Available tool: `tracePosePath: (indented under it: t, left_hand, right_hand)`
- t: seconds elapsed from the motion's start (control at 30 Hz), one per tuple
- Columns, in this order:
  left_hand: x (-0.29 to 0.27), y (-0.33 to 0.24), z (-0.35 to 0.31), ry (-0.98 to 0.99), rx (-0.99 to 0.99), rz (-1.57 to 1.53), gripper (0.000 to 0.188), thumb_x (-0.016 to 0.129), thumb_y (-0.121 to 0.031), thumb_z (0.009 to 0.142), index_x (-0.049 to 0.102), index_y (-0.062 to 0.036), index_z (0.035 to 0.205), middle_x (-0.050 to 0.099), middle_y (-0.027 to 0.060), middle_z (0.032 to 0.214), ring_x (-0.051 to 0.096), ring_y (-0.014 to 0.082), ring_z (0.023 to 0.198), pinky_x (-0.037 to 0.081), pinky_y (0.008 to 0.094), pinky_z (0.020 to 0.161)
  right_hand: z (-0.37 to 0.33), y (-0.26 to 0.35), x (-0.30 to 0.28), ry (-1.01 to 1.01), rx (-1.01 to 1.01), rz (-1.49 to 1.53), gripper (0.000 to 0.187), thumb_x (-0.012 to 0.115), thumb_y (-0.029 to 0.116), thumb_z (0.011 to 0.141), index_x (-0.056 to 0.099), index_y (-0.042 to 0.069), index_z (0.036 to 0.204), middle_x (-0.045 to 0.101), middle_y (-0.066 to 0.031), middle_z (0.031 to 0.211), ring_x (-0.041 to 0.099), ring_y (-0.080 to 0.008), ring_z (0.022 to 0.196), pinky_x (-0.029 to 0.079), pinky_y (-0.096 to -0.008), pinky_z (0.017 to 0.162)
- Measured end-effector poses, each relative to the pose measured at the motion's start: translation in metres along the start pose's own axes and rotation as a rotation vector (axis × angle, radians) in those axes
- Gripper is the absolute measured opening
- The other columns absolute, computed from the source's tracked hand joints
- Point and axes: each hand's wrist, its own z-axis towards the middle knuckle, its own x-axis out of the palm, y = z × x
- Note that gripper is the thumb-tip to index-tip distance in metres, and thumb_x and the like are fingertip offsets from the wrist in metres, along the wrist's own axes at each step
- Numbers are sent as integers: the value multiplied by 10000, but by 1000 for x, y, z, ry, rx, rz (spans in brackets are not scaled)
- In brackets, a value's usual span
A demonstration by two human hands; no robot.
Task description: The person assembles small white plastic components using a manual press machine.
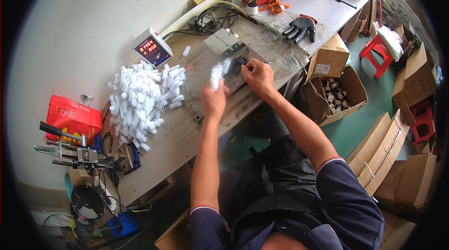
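Observation:
My left hand (213,98) is closed around a few white twisted-wire brushes (218,73), blurred by motion, their bristle ends pointing up and away from me. To its right, my right hand (259,77) is pinched shut at the near edge of a small metal fixture (241,59). Whatever those fingers grip is hidden. Behind the fixture sits a grey metal block (223,42) on the bench. A big heap of white brushes (140,102) lies left of my left hand, and one loose brush (186,51) is beyond it.
A counter box with red digits (153,48) stands behind the heap. At left are a red bag (75,116) and a lever press (86,156). A black glove (300,29) lies at the far right. Cardboard boxes (360,93) and red stools (379,53) occupy the floor to the right.

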Motion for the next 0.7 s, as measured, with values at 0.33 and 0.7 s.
tracePosePath:
  t: [0.33,0.7]
  left_hand:
    - [-70,24,-11,149,-257,-852,229,635,-192,995,588,-6,1121,723,146,879,655,174,608,492,269,485]
    - [-97,66,6,-646,-103,-455,193,546,-175,1040,596,6,1083,655,64,766,523,94,517,403,247,417]
  right_hand:
    - [-13,22,-4,74,-464,128,181,720,128,840,596,43,737,639,-153,697,651,-356,648,507,-431,568]
    - [53,104,130,248,-452,-53,181,631,204,842,670,36,789,703,-188,869,678,-420,817,539,-510,754]
